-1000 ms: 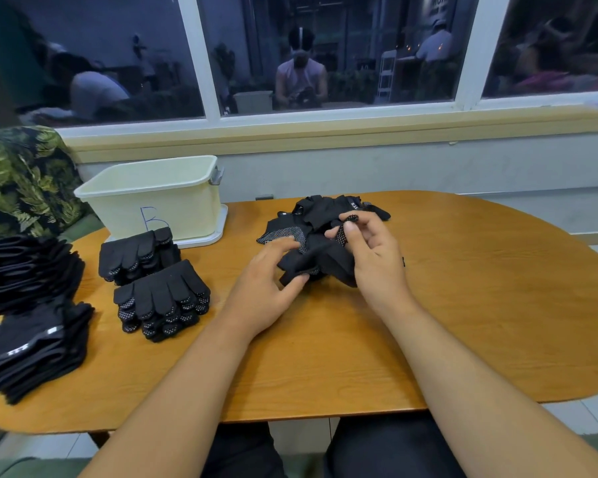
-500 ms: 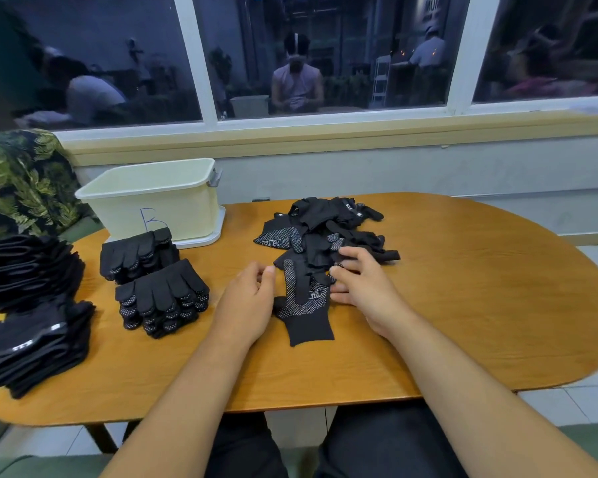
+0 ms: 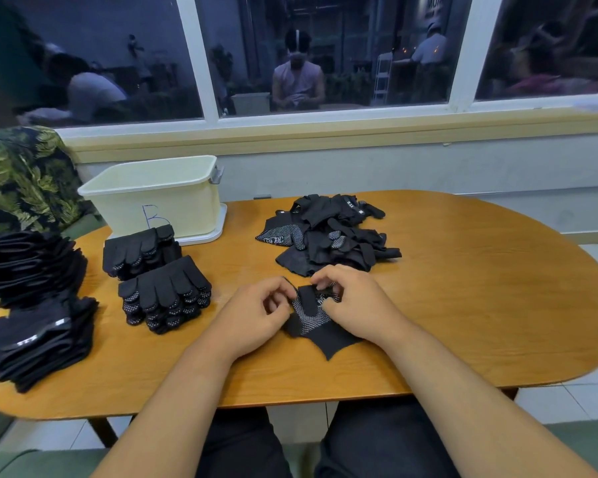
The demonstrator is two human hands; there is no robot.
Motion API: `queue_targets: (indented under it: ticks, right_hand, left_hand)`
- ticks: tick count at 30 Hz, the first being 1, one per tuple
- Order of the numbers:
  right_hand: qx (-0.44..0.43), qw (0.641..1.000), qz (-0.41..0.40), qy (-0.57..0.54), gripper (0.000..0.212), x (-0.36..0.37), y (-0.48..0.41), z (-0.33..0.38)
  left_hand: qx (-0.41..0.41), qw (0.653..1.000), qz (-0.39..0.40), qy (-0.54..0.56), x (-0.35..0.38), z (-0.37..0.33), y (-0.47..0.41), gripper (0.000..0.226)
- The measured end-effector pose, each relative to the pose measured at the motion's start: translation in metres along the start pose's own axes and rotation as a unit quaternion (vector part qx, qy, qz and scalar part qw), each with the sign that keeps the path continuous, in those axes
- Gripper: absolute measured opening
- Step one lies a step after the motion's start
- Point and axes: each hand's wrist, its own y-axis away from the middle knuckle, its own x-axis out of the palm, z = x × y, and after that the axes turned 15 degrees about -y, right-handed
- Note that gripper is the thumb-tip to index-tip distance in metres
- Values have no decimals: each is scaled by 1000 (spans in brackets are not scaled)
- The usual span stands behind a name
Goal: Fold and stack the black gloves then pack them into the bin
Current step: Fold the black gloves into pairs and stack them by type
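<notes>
On the oval wooden table [image 3: 463, 305], the left hand [image 3: 256, 315] and right hand [image 3: 356, 305] both pinch a black fabric glove with white grip dots [image 3: 308, 319], fingers curled on its folded top edge. The loose glove pile [image 3: 328, 236] lies just beyond; the cream plastic bin [image 3: 159, 198] stands far left, folded stacks [image 3: 164, 294] before it

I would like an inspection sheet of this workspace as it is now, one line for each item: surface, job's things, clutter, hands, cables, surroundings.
Surface: wooden table, oval.
Job's things: one glove between the hands; loose glove pile behind it; two folded stacks in front of the bin, which is marked B and mostly hidden inside; taller stacks at the left edge.
Clutter: nothing seen.
Hands: left hand and right hand both pinch the glove.
Cables: nothing seen.
Surroundings: window behind the table; leaf-patterned cloth at left.
</notes>
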Motion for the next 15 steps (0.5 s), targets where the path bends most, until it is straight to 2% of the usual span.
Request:
queue_targets:
  ticks: [3,7,10,12,15]
  right_hand:
    - [-17,1000,4,-17,37,-1,2,1]
    - [-45,999,-18,-15,35,-1,1,-1]
    - [-64,996,-59,-32,35,-2,-1,-3]
    - [-69,993,-81,-60,36,-2,-4,-4]
    - [-66,986,-64,-138,45,-2,-4,0]
  left_hand:
    - [43,998,34,12,-4,-7,7,13]
    - [65,996,52,20,-7,-11,10,34]
    - [86,994,71,-7,-6,-14,13,39]
    - [109,991,68,-43,-4,-16,13,37]
    - [121,990,56,-51,-4,-14,11,25]
